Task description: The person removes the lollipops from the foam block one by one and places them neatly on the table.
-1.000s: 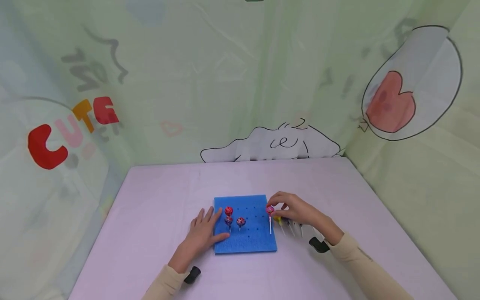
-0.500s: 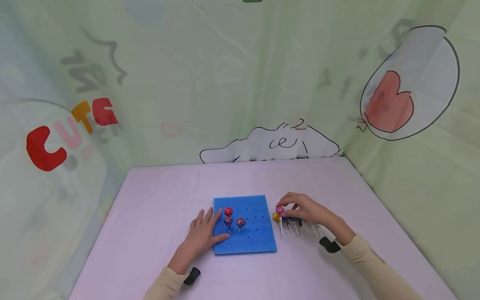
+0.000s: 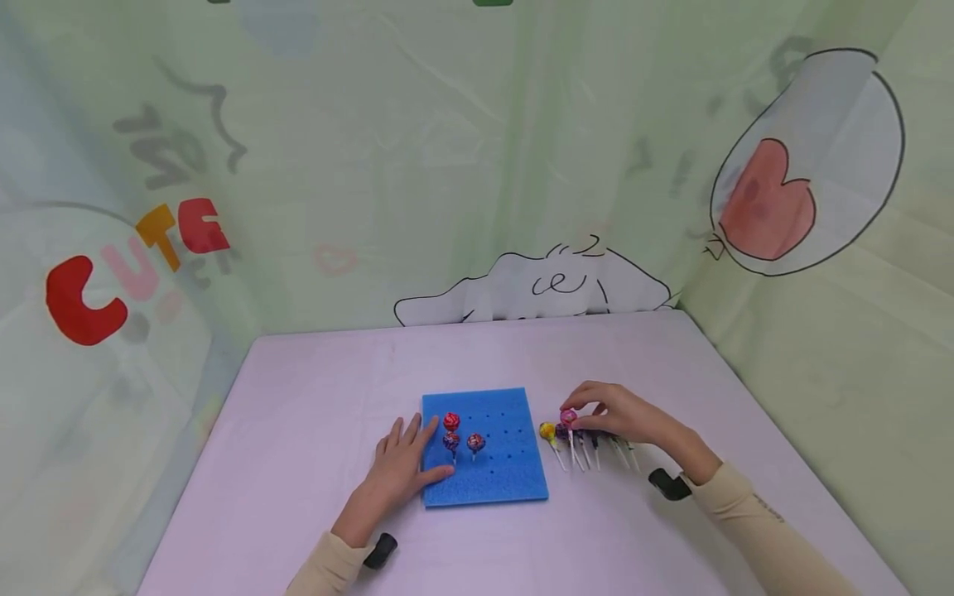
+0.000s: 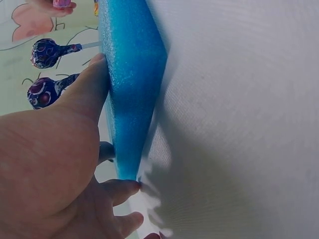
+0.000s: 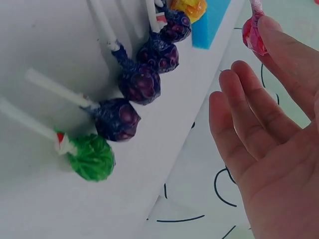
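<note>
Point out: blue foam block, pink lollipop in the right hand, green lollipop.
foam block [image 3: 507, 476] head view, bare near part of its top face
pink lollipop [image 3: 569, 416] head view, its wrapped head
green lollipop [image 5: 90, 157] right wrist view, its wrapped head

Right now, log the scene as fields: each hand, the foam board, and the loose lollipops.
left hand: flat, fingers straight, pressing the blue foam board's left edge
right hand: pinches a pink lollipop above the loose row
blue foam board: on the table, three lollipops standing in holes
loose lollipops: row lying right of the board; yellow, purple, green
</note>
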`<move>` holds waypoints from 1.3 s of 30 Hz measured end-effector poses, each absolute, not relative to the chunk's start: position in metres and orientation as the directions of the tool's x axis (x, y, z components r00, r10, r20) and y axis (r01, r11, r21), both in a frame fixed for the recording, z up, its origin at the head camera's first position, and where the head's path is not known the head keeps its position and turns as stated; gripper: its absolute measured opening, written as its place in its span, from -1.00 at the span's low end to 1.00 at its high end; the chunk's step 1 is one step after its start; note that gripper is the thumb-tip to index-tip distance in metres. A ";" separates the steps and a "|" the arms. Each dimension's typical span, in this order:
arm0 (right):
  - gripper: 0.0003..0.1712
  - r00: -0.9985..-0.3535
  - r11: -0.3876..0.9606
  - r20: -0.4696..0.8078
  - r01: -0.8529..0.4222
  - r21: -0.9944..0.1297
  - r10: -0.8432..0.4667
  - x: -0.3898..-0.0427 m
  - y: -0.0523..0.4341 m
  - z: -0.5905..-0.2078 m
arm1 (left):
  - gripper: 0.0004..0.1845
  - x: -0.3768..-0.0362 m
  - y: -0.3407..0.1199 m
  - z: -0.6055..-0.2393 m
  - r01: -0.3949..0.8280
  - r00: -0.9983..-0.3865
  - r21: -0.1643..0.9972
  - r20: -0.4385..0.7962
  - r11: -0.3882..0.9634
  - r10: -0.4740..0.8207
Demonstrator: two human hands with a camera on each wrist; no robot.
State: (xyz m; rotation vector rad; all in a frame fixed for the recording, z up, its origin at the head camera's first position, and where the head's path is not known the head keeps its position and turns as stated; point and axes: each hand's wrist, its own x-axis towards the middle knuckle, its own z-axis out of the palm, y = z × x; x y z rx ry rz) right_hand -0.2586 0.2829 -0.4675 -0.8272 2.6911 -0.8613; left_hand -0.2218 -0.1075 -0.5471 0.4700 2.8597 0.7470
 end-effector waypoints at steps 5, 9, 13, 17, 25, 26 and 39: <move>-0.68 -0.829 0.685 -0.007 -0.458 -0.567 -0.559 -0.259 0.291 -0.465 | -0.06 -0.221 -0.107 -0.549 0.258 -0.942 0.498 -0.061 0.828 0.330; -0.68 -0.835 0.695 -0.014 -0.448 -0.563 -0.550 -0.259 0.298 -0.463 | -0.06 -0.221 -0.108 -0.548 0.257 -0.943 0.500 -0.058 0.827 0.329; -0.66 -0.844 0.700 -0.013 -0.436 -0.566 -0.536 -0.260 0.303 -0.461 | -0.06 -0.222 -0.109 -0.547 0.259 -0.944 0.497 -0.052 0.828 0.326; -0.65 -0.853 0.709 -0.021 -0.420 -0.566 -0.521 -0.259 0.307 -0.458 | -0.05 -0.224 -0.109 -0.545 0.257 -0.944 0.500 -0.053 0.827 0.325; -0.67 -0.862 0.724 -0.050 -0.390 -0.569 -0.504 -0.256 0.319 -0.452 | -0.05 -0.224 -0.109 -0.545 0.264 -0.941 0.500 -0.052 0.825 0.333; -0.67 -0.863 0.725 -0.052 -0.389 -0.568 -0.503 -0.256 0.321 -0.452 | -0.05 -0.224 -0.109 -0.545 0.262 -0.942 0.498 -0.055 0.827 0.331; -0.67 -0.855 0.714 -0.068 -0.383 -0.586 -0.515 -0.252 0.351 -0.453 | -0.06 -0.223 -0.108 -0.546 0.269 -0.941 0.491 -0.048 0.828 0.334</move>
